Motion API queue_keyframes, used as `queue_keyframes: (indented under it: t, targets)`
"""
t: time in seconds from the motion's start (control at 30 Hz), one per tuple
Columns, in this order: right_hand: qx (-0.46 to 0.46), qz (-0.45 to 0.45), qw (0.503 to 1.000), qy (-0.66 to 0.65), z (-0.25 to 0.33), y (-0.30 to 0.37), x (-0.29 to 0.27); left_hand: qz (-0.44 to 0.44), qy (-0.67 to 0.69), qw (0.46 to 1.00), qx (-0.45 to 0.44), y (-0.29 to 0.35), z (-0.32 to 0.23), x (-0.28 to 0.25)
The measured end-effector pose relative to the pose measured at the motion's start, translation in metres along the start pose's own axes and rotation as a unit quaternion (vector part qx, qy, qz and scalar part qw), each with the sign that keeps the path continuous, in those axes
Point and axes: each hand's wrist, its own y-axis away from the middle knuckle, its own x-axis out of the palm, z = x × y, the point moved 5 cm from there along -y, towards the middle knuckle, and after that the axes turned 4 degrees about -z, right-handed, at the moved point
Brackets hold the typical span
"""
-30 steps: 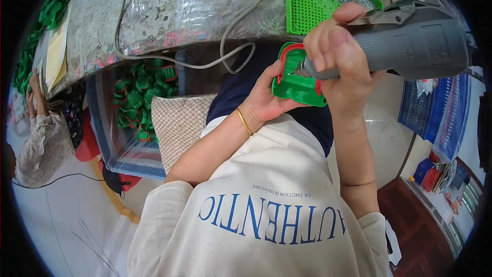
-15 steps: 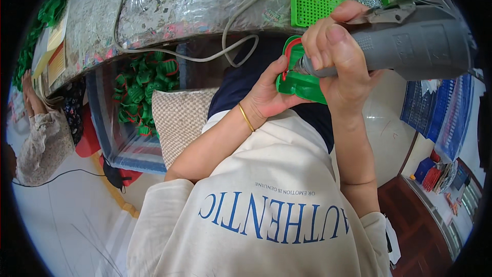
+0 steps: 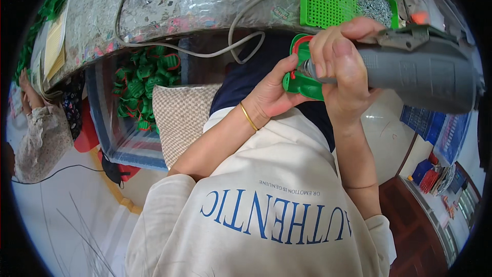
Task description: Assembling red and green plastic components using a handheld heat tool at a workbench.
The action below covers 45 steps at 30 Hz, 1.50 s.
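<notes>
My right hand [image 3: 348, 69] is wrapped around the front of a grey electric screwdriver [image 3: 425, 74], which lies level and points left. Its tip sits inside a green plastic shell [image 3: 307, 88] with a red curved strip [image 3: 297, 46] along its upper edge. Thumb and fingers of my left hand [image 3: 274, 90] grip the shell from its left side, steadying it above my lap. The shell's inside, and whatever the tip touches there, is mostly hidden by the tool and my right fingers.
On the plastic-covered table [image 3: 174, 10] a green perforated tray [image 3: 328, 2] holds many small metal screws [image 3: 371, 2]. A grey cable [image 3: 205, 54] loops over the table edge. Left of a checked cushion [image 3: 184, 115], a bin [image 3: 133, 159] contains green-and-red parts [image 3: 138, 84]. Another person's sleeve [image 3: 43, 136] is far left.
The view has shifted a little. The screwdriver's rear end sits slightly lower, while its tip stays in the green shell. Both hands keep their grip.
</notes>
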Motion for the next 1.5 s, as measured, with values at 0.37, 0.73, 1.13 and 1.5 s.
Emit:
queue_keyframes:
  t: [0.37,0.73,1.13,1.5]
  targets:
    - [0.056,0.078,0.968,-0.231,0.037,-0.052,-0.012,0.091,-0.010,0.996,0.020,0.025,-0.028,0.012]
    - [0.012,0.022,0.998,-0.053,0.064,-0.132,-0.052,-0.163,0.024,0.887,0.430,0.227,-0.204,-0.183]
    - [0.004,-0.033,0.983,0.182,0.069,-0.134,-0.067,-0.333,-0.423,0.547,0.641,0.186,-0.192,-0.013]
    - [-0.043,-0.112,0.979,0.162,0.051,-0.082,-0.111,-0.120,-0.772,0.099,0.617,-0.020,-0.315,0.178]
